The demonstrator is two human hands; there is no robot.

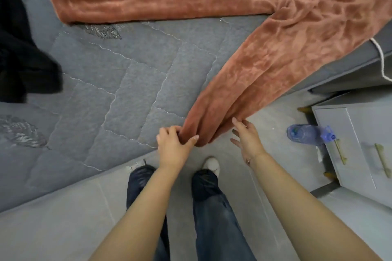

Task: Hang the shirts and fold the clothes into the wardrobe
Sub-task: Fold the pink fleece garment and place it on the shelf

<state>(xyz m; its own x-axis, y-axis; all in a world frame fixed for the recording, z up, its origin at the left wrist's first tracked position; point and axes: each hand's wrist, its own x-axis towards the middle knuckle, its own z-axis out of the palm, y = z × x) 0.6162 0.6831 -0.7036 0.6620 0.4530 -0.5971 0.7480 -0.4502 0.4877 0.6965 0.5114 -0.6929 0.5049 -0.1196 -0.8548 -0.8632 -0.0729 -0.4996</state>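
Two hands at the pink trousers' (265,53) hem: left (174,146) pinches it, right (246,137) spread.

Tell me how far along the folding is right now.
Early. Nothing looks folded or hung yet. The fuzzy terracotta-pink trousers lie spread on the grey quilted bed; the left hand pinches one leg's hem, the right hand open beside it. The dark black garment is heaped at the bed's left. No wardrobe in view.

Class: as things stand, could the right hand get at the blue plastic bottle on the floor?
Probably yes: the right hand is open and nothing lies between it and the blue plastic bottle.
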